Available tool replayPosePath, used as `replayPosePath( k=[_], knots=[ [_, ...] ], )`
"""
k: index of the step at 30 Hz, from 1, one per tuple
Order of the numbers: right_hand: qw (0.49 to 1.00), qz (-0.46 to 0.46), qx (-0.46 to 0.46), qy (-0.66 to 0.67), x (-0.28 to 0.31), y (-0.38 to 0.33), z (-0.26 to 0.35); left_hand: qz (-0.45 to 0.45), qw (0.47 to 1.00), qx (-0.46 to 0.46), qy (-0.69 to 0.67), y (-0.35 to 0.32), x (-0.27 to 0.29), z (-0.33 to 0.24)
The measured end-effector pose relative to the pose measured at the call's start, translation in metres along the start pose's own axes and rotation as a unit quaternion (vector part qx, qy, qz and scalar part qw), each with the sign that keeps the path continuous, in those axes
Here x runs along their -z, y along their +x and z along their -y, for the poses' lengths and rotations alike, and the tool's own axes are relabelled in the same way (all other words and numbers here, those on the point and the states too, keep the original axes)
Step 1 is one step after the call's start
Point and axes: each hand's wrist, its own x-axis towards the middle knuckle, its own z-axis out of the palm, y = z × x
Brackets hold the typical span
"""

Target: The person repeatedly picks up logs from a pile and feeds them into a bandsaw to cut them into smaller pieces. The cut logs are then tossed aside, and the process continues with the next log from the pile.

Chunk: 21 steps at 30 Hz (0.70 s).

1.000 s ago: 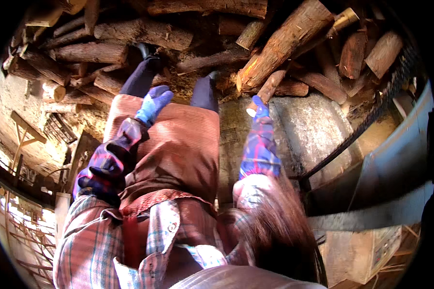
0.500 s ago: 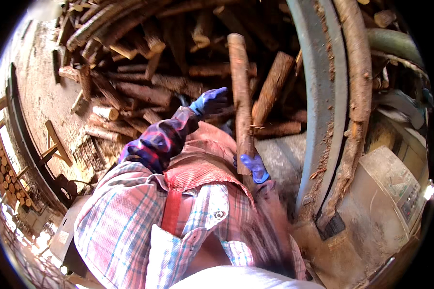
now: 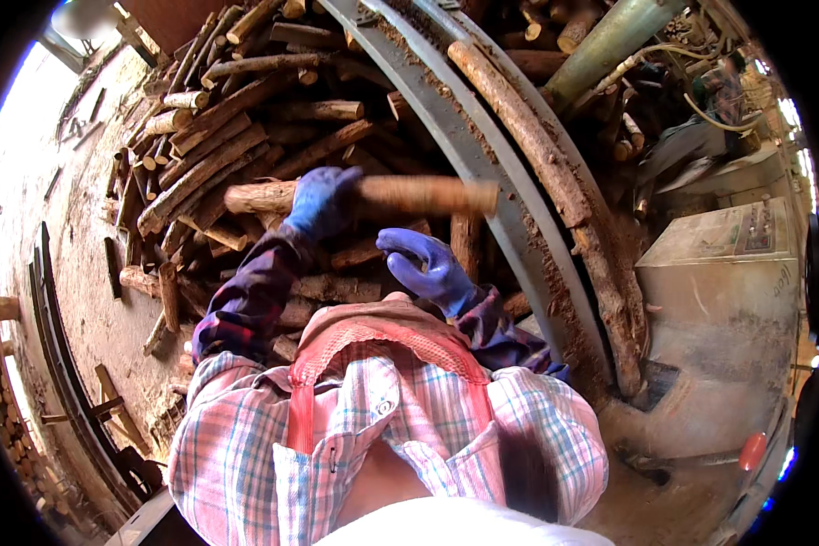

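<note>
My left hand (image 3: pixel 323 202), in a blue-purple glove, is closed round a log (image 3: pixel 428 194) near its left part. The log lies almost level above the woodpile, its blurred right end over the edge of a grey metal trough (image 3: pixel 510 214). My right hand (image 3: pixel 428 270), gloved in purple, is below the log and apart from it. Its fingers are curved with a gap to the thumb, and nothing shows between them. Two bark-covered logs (image 3: pixel 528 136) lie end to end along the trough.
A large heap of cut logs (image 3: pixel 218 146) spreads ahead and to the left. At right stand a pale metal box (image 3: pixel 719 237) with a control panel and a greenish cylinder (image 3: pixel 610 50) with a hose. A red-ended lever (image 3: pixel 753 451) is at lower right; dark rails (image 3: pixel 59 355) run along the left.
My right hand has let go of the upright log it held. My left hand, open before, now grips a log held level. The view has swung toward the right.
</note>
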Motion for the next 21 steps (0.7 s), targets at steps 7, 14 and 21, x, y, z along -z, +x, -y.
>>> replayPosePath(
  k=[7,14,21],
  knots=[
    [0.957,0.123,-0.118,-0.234,0.049,0.0,-0.005,0.08,0.962,-0.232,0.119,-0.001,0.02,-0.026],
    [0.945,0.059,-0.159,0.279,0.021,-0.002,-0.048,-0.066,0.955,-0.171,0.235,0.028,0.031,-0.027],
    [0.955,-0.103,-0.096,0.26,0.063,0.039,-0.095,-0.216,0.964,0.117,-0.103,0.036,-0.01,-0.035]
  ],
)
